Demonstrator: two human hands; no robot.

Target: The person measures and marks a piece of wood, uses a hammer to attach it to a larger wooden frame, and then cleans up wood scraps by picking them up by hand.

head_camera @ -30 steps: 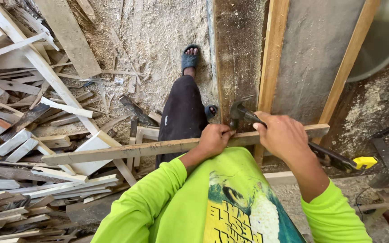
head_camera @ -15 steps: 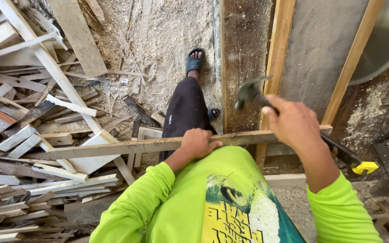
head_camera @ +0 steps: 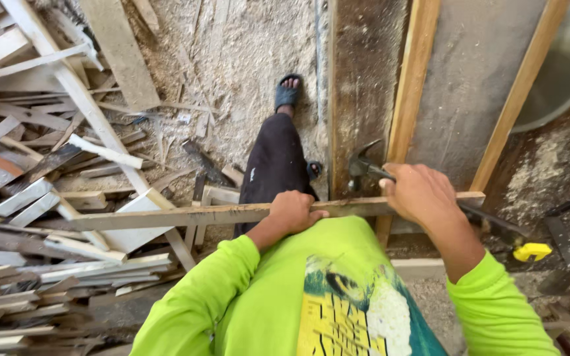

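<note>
While my right hand stays wrapped tight round the hammer handle, the head has dropped vs half a sec ago: it was lifted clear above the wood then, now it sits low, just over the long wooden slat and close to its top edge. A full sec ago it was also down at the slat, so I read this as one swing cycle completed, up and back down, w/ the strike landing or about to land near the spot where the slat crosses the upright plank. Can't tell if a nail is there; too small to see.

My left hand is closed over the slat, fingers curled across the top, pinning it level; it has barely shifted since the earlier frames. Slat runs left to right across my lap area, right end passing under the right hand and ending just beyond it.

Hammer head lies between the two hands, nearer the right, just left of the right knuckles. Beyond: my leg and sandalled foot on sawdusty ground, scrap wood pile off to the left, a yellow-tipped tool lower right.
</note>
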